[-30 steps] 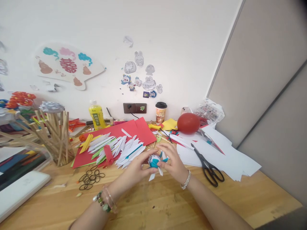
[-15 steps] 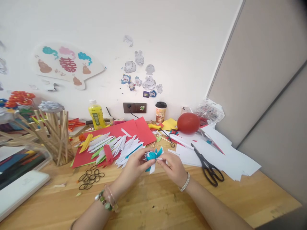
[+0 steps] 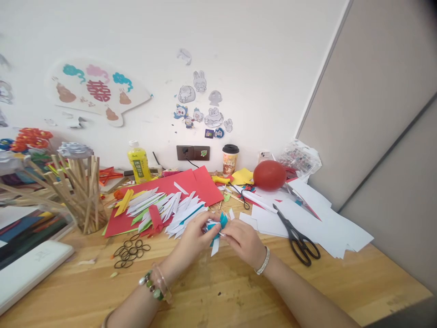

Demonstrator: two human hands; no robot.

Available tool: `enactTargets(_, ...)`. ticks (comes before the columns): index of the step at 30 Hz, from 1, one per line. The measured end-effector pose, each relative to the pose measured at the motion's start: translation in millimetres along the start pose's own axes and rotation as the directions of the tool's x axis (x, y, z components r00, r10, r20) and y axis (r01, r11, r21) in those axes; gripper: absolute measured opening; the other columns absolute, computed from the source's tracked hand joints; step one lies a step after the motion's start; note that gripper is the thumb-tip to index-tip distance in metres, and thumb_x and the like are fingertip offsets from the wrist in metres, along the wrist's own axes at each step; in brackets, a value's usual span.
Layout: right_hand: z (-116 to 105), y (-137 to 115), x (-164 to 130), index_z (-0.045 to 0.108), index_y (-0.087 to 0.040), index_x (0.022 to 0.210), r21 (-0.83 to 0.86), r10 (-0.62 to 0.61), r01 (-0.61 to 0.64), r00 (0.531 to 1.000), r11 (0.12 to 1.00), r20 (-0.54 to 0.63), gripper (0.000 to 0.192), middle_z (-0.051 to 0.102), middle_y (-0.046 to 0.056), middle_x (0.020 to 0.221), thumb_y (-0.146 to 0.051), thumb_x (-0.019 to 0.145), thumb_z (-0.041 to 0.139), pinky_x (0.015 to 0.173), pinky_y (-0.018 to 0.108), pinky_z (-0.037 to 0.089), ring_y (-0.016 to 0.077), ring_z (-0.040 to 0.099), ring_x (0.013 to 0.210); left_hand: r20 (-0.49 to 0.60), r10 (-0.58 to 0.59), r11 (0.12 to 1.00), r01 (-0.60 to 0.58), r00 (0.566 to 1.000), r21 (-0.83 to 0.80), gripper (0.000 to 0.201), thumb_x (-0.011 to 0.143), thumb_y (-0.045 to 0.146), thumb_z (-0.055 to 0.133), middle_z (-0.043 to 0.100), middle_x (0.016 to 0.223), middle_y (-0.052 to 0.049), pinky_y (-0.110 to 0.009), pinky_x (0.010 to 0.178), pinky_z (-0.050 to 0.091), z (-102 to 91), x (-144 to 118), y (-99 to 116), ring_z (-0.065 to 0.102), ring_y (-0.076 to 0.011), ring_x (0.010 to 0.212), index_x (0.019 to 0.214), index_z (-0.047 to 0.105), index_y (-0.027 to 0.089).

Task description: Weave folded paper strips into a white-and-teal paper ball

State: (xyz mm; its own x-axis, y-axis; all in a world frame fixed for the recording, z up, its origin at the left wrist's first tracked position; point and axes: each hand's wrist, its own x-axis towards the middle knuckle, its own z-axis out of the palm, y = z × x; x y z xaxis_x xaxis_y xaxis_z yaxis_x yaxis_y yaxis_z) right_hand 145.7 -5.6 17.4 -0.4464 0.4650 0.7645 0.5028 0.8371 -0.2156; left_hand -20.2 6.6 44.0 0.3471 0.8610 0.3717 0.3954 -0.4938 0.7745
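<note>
Between my two hands is a small folded paper piece (image 3: 214, 231) in blue and white, with strips sticking out above and below. My left hand (image 3: 198, 231) is closed around its left side, thumb across the front. Fingertips of my right hand (image 3: 243, 239) pinch its right side; the exact fold under them is hidden. Just behind my left hand lies a heap of folded white paper strips (image 3: 182, 214), with a few blue, green, red and yellow ones. Red paper sheets (image 3: 207, 184) lie beneath and behind the heap.
Black scissors (image 3: 297, 239) lie on white paper (image 3: 327, 228) at the right. Black rubber bands (image 3: 131, 253) are at the left, near wooden sticks (image 3: 87, 196) in a container. A bottle (image 3: 139, 163), a lidded cup (image 3: 230, 160) and a red balloon (image 3: 269, 175) stand along the wall.
The blue and white paper piece has been turned in my fingers, and its blue parts now show differently. Both hands stay nearly in place; the whole view has shifted slightly.
</note>
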Motion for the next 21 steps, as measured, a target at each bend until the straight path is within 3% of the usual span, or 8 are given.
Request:
enactTargets(3,0.1,0.4,-0.7,0.055,-0.019,0.083,-0.003,-0.007,0.007,1.000,1.000,-0.005,0.018,0.061,0.004,0.074,-0.024,0.089,0.039,0.064,0.028,0.044,0.0155,0.053,0.070,0.003,0.001,1.000,-0.001,1.000,0.003,0.010,0.078,0.025,0.051,0.062,0.081,-0.002,-0.025,0.068,0.042,-0.7,0.0,-1.1,0.055,-0.0149,0.075,0.081,0.058,0.018)
enactTargets(9,-1.6,2.8,-1.4,0.054,-0.019,0.084,0.052,0.139,-0.139,0.990,0.989,0.011,0.018,0.061,0.004,0.076,-0.025,0.089,0.039,0.066,0.027,0.043,0.0152,0.053,0.071,0.081,0.025,0.996,-0.018,0.996,-0.083,0.024,0.076,0.030,0.056,0.060,0.101,-0.005,-0.026,0.074,0.044,-2.8,-2.1,-3.4,0.055,-0.0177,0.091,0.098,0.056,0.020)
enactTargets(18,-0.3,-0.6,-1.8,0.055,-0.019,0.082,0.022,0.063,-0.063,0.998,0.998,0.020,0.022,0.060,0.004,0.072,-0.026,0.090,0.036,0.063,0.027,0.043,0.0155,0.052,0.068,0.060,0.028,1.000,-0.028,0.998,-0.008,0.016,0.079,0.029,0.051,0.062,0.088,-0.002,-0.026,0.074,0.043,-2.9,-1.0,2.0,0.055,-0.0157,0.080,0.089,0.058,0.020)
enactTargets(21,-0.5,-0.7,-1.0,0.055,-0.019,0.079,0.044,0.130,-0.131,0.991,0.990,0.023,0.021,0.058,0.004,0.071,-0.026,0.089,0.037,0.062,0.027,0.043,0.0153,0.052,0.067,0.071,0.000,1.000,0.001,0.997,-0.006,0.017,0.079,0.029,0.050,0.062,0.091,-0.003,-0.028,0.076,0.043,-3.3,-0.7,0.2,0.055,-0.0169,0.083,0.091,0.058,0.020)
